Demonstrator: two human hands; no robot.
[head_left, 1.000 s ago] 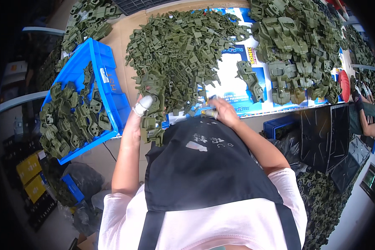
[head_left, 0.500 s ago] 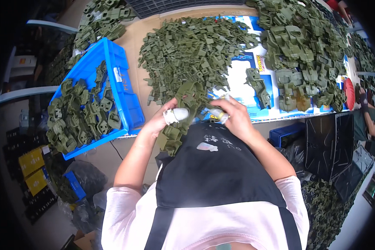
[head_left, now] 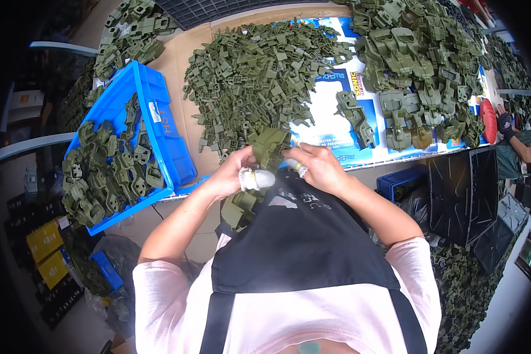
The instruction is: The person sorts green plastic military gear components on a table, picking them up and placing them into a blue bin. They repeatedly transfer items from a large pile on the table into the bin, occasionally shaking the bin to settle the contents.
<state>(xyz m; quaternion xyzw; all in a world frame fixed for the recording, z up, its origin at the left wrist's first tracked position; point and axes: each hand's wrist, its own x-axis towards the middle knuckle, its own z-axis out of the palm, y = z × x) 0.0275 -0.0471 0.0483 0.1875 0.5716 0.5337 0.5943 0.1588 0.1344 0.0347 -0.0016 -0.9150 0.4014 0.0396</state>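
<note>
Olive part (head_left: pixel 270 146) sits clasped in the left hand (head_left: pixel 231 175) between a black apron (head_left: pixel 295 248) and a heap (head_left: pixel 251 79) of small pieces, the right hand (head_left: pixel 321 167) at its edge, that hand's grip unclear.

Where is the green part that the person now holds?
In the head view, the green part is near the middle, between the left hand and the right hand, just below the heap of small parts.
</note>
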